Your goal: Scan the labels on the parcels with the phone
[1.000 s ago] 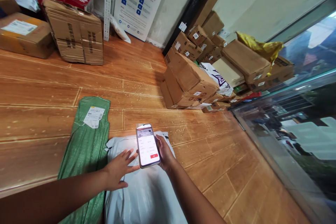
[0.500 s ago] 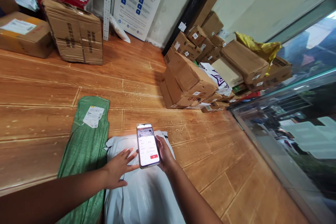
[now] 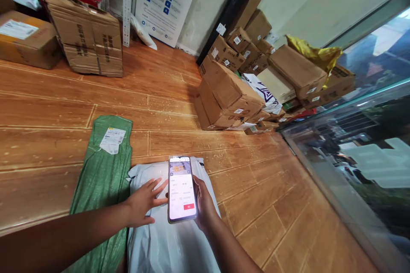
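The phone (image 3: 182,192) partly hides the white parcel (image 3: 173,245), cut off below

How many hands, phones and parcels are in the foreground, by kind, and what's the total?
Hands: 2, the left hand and the right hand
Phone: 1
Parcels: 2, the green parcel and the white parcel
Total: 5

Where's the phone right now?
In the head view, the phone is just left of centre in the lower half, held in the person's right hand over the pale plastic package, with the left hand spread beside it.
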The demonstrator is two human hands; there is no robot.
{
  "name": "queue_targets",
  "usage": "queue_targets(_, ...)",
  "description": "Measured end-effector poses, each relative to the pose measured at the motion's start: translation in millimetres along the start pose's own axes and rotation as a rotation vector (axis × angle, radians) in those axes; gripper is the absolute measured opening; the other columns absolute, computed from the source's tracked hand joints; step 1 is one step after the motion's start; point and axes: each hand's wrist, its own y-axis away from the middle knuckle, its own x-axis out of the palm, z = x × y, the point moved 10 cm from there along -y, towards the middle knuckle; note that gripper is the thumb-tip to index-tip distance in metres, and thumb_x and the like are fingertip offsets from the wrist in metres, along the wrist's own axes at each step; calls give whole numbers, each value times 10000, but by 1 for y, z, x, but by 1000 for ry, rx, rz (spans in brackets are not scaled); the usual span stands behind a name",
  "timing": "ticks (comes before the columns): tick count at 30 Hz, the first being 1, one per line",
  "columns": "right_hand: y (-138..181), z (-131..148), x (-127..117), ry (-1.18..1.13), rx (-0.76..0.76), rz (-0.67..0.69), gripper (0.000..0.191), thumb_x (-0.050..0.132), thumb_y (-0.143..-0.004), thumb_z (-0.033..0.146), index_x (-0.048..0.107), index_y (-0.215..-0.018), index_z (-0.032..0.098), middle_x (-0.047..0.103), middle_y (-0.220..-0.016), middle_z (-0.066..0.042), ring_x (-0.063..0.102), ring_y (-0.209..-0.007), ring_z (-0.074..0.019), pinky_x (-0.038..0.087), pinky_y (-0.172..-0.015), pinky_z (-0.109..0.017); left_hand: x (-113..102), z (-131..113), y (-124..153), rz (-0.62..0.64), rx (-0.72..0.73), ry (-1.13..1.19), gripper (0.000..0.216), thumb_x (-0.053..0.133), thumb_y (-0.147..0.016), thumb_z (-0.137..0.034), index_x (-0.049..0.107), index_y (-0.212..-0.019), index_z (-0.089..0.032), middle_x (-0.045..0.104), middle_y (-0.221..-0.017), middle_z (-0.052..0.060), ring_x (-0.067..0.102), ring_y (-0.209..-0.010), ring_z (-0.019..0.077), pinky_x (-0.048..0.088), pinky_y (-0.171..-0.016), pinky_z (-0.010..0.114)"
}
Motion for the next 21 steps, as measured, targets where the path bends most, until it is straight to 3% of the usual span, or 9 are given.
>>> queue_targets(10, 0, -1, -3, 8, 6, 11, 482, 617, -699, 516, 708, -978, 134, 781, -871, -66, 711, -934, -299, 533, -808, -395, 1, 0, 0, -11, -12, -31, 768, 615, -770, -608, 390, -1451, -333, 170, -1605, 142, 132, -1443, 445, 142, -1138, 630)
queue_targets(15, -6, -1, -6, -20, -32, 33, 424, 630, -694, 505, 706, -918, 154, 779, -822, -55, 723, -886, -299, 539, -794, -402, -30, 0, 7, -188, 62, 14, 550, 551, -819, -577, 579, -1297, -306, 400, -1488, 127, 349, -1347, 401, 259, -1112, 582)
queue_targets(16, -8, 0, -8, -32, -40, 33, 409, 625, -699, 499, 703, -913, 160, 777, -810, -51, 728, -865, -296, 541, -787, -403, -41, 11, 7, -247, -5, 33, 500, 522, -849, -536, 590, -1280, -291, 441, -1452, 124, 367, -1337, 370, 262, -1120, 547)
queue_targets(18, -9, 1, -15, -48, -47, 34, 402, 598, -722, 497, 697, -931, 168, 773, -779, -44, 737, -799, -290, 545, -758, -405, -59, 52, 10, -354, -273, 95, 489, 450, -896, -457, 546, -1323, -239, 463, -1430, 134, 364, -1344, 328, 248, -1133, 497)
queue_targets(21, -2, 8, -33, -22, -43, 8, 397, 551, -770, 489, 689, -957, 167, 769, -756, -44, 740, -701, -272, 540, -682, -377, -63, 114, 13, -362, -653, 210, 566, 360, -911, -453, 501, -1347, -120, 518, -1374, 198, 457, -1280, 346, 321, -1076, 504)
